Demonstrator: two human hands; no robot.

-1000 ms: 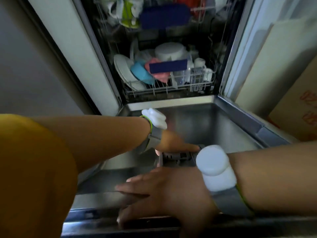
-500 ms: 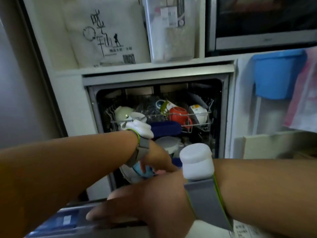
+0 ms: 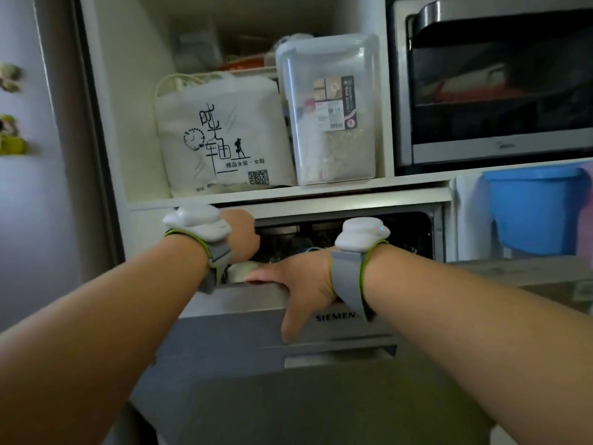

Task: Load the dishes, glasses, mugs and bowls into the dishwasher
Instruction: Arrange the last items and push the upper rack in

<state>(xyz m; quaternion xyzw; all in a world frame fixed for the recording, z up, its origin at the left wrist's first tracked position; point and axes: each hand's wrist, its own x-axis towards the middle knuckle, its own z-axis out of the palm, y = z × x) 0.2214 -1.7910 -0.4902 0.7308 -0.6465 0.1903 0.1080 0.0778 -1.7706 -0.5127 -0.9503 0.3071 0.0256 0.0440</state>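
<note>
under shelves, right hand (image 3: 303,277) grips dishwasher door (image 3: 256,319) edge; left hand (image 3: 242,236) fingers hidden.

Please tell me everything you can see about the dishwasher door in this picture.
The dishwasher door is grey metal, with a brushed steel top edge and the word SIEMENS on its front panel. It is almost closed, tilted, with only a dark gap above it. The right hand grips its top edge, fingers over the edge and thumb down the front. The left hand is at the gap; its fingers are hidden.
</note>
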